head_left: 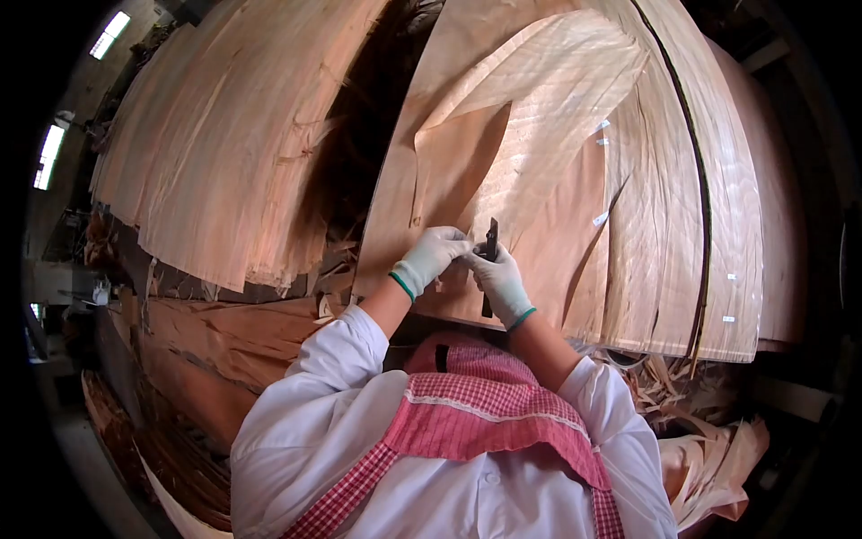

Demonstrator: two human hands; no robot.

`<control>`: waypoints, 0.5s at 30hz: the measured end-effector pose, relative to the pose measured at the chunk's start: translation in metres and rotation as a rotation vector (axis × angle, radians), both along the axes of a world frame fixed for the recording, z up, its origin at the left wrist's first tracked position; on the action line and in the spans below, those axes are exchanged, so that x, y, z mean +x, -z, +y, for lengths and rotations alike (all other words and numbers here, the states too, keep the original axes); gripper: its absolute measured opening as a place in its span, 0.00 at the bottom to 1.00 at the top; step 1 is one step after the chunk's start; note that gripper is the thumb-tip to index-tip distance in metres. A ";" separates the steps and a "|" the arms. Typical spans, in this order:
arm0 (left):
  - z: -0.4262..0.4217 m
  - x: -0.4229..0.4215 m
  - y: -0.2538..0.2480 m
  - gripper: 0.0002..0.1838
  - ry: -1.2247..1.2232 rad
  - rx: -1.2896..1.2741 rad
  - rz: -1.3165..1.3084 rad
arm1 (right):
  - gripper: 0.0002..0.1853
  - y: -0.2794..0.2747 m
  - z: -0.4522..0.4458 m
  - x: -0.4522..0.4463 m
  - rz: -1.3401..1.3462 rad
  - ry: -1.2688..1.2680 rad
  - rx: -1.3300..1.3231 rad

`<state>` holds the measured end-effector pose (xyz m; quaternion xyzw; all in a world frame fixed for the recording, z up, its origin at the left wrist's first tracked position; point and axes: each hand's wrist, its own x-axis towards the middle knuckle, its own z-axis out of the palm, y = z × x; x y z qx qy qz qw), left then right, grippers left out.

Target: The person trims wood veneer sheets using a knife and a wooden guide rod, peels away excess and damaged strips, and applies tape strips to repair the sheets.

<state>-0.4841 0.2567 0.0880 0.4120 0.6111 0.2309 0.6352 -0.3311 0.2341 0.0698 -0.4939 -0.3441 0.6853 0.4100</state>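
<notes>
My left hand [431, 260], in a white glove with a green cuff, is closed in a pinch; whatever lies between its fingertips is too small to make out. Fingertip to fingertip with it, my right hand [505, 286], gloved the same way, grips a slim black utility knife [491, 235] held upright. Both hands are over the near edge of a stack of wood veneer sheets [539, 269]. Beyond them, a loose, torn piece of pale veneer [548, 117] lies curled on the top sheet. Small white tape pieces [601, 218] are stuck along a split to the right.
Another veneer stack [233, 135] with ragged edges stands at the left, past a dark gap holding scraps. A dark cord-like strip [696, 171] runs down the right side of the sheets. Veneer offcuts [709, 467] lie low at the right, and brown sheets [206, 341] at the left.
</notes>
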 end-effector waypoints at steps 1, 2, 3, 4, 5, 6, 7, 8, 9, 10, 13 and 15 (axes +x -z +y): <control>0.001 -0.001 0.007 0.11 -0.016 0.015 -0.028 | 0.07 0.004 0.001 0.000 -0.037 -0.003 0.007; 0.000 0.000 0.007 0.11 -0.023 0.062 -0.032 | 0.08 0.004 0.003 0.001 -0.073 -0.006 0.014; -0.003 0.001 0.007 0.11 -0.031 0.110 -0.035 | 0.09 0.004 0.006 0.001 -0.087 0.026 0.000; -0.004 0.001 0.006 0.11 -0.039 0.157 -0.038 | 0.10 0.004 0.012 0.003 -0.100 0.058 -0.015; -0.003 0.000 0.003 0.11 -0.002 0.127 0.001 | 0.11 0.001 0.018 0.004 -0.114 0.090 -0.031; -0.002 0.000 -0.003 0.11 0.035 0.097 0.039 | 0.13 -0.009 0.027 0.006 -0.240 0.040 -0.039; -0.002 -0.001 -0.006 0.12 0.073 0.066 0.079 | 0.12 -0.014 0.033 0.004 -0.268 -0.012 -0.051; -0.002 0.000 0.003 0.11 0.055 0.144 0.049 | 0.12 -0.019 0.039 0.003 -0.294 -0.064 -0.061; -0.002 0.003 0.015 0.11 0.037 0.223 0.020 | 0.12 -0.021 0.045 0.002 -0.320 -0.114 -0.071; -0.002 0.006 0.027 0.11 0.019 0.304 -0.009 | 0.11 0.010 0.053 -0.001 -0.406 -0.099 0.054; -0.005 0.024 -0.010 0.10 0.089 0.451 0.561 | 0.12 0.019 0.058 -0.006 -0.518 -0.109 0.127; -0.004 0.027 -0.007 0.07 0.077 0.588 0.812 | 0.09 0.012 0.053 -0.017 -0.661 -0.003 0.206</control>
